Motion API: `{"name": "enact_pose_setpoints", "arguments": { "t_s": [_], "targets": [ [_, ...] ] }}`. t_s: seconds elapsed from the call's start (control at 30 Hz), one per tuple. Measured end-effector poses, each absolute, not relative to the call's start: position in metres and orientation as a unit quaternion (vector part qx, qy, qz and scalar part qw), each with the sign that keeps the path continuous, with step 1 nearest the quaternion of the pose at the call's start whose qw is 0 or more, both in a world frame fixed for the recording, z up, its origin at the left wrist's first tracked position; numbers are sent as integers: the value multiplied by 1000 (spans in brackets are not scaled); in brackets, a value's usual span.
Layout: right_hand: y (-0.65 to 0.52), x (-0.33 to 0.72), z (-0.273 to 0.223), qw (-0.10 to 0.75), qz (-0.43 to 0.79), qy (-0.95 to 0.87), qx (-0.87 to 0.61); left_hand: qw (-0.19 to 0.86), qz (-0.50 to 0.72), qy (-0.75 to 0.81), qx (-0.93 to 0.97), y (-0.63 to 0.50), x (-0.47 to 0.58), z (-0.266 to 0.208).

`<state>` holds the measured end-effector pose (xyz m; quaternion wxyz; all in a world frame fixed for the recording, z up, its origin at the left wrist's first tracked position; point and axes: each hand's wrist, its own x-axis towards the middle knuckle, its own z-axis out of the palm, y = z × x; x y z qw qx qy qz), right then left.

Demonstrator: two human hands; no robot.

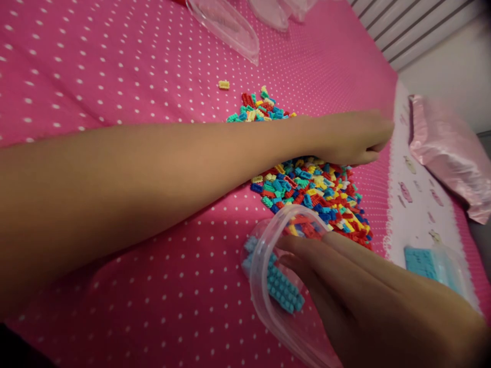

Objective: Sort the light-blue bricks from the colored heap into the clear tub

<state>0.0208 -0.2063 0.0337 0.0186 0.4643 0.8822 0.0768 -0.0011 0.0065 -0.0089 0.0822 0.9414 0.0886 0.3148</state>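
Mostly, the bricks lie outside the tub: well left of the left hand (356, 135), a pale yellow brick (224, 85) sits alone on the pink dotted sheet (172, 286). Just left of the right hand (376, 291), a clear, smooth plastic tub (259, 271) with a curved rim contains studded light-blue bricks (284, 289). Between the hands and under the left forearm spreads a loose heap (307, 191) of small, knobbly mixed-colour bricks, seemingly still unboxed. The left hand is curled over the heap's far edge; what it holds, I cannot tell. The right hand's fingers press together at the tub's opening, their grip unclear. Right of it lie a blue block (420, 261) and a satiny pillow (448, 153).
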Motion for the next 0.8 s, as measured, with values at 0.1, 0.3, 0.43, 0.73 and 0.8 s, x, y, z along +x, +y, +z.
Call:
{"name": "enact_pose_setpoints", "arguments": {
  "t_s": [0.1,0.3,0.43,0.73,0.8],
  "targets": [
    [-208,19,33,25,121,872,473,83,315,91,941,7,-2,-8],
    [-207,16,36,58,130,876,461,85,305,90,944,7,0,-7],
    [-205,17,38,52,133,884,444,69,303,94,946,6,-1,-6],
    [-208,24,32,24,123,876,466,59,303,89,947,6,-3,-9],
    [-208,23,32,31,125,878,461,56,303,91,947,6,-3,-8]
  ]
}}
